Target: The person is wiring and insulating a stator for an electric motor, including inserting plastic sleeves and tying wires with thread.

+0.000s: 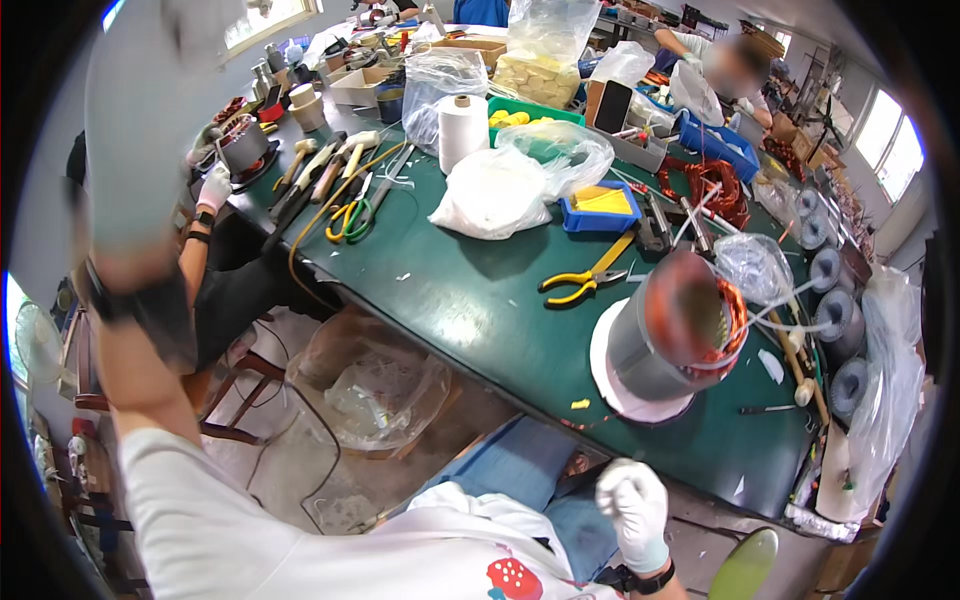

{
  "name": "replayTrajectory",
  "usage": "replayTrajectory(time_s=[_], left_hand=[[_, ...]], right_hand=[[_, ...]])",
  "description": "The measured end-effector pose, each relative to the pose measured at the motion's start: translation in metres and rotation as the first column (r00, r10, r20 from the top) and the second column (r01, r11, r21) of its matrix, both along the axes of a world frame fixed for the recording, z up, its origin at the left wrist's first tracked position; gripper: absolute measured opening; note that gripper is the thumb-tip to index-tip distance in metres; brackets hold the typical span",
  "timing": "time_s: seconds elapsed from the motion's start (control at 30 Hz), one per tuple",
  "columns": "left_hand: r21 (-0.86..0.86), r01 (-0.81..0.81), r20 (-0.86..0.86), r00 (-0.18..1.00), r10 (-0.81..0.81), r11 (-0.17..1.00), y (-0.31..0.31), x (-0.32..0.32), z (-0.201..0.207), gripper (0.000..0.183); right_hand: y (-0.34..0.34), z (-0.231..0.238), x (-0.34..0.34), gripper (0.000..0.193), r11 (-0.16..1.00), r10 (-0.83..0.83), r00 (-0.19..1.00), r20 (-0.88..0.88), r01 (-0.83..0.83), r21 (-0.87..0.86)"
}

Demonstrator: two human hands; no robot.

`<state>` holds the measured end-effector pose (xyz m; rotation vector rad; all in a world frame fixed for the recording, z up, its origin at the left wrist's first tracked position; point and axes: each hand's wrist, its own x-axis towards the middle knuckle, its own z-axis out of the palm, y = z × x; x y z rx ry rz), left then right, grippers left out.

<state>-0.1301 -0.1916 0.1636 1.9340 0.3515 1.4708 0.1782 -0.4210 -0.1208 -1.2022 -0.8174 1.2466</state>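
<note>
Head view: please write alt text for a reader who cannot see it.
A person's gloved left hand is raised, blurred; the gloved right hand is near the edge of a green table. On it are a grey cylinder with copper windings and yellow-handled pliers.

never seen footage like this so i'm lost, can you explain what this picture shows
No robot here: a wide fisheye camera sits on a person's head, looking down, so straight edges bend. Their gloved left hand is raised, close and blurred; whether it holds anything, I can't tell. Their gloved right hand is curled near the front edge of the green table, with nothing visible in it. On the table stands a grey cylinder with copper windings; also there are pliers, a blue box and a white spool. The smaller gloved hand at left is a co-worker's.
</note>
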Motion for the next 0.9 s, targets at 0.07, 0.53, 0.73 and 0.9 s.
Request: replayTrajectory(time_s=[0.07,0.53,0.73,0.9], left_hand=[[-0.398,-0.005,-0.196,0.977,-0.079,0.917,-0.047,0.026,-0.044,0.010],[-0.906,0.083,0.013,0.985,-0.170,0.416,-0.093,0.036,-0.238,0.013],[-0.724,-0.209,-0.065,0.969,0.237,0.657,-0.012,-0.023,-0.247,0.014],[-0.532,-0.519,-0.128,0.830,0.543,0.669,0.106,-0.126,-0.256,0.017]], right_hand=[[0.009,-0.010,-0.010,0.028,0.901,0.433,0.894,-0.116,-0.430,0.046],[-0.053,-0.016,0.048,0.028,0.907,0.046,0.167,-0.985,0.407,0.112],[-0.180,-0.030,0.161,0.018,0.688,-0.305,0.582,-0.754,0.682,0.248],[-0.327,-0.090,0.277,0.016,0.674,-0.369,0.698,-0.613,0.656,0.341]])
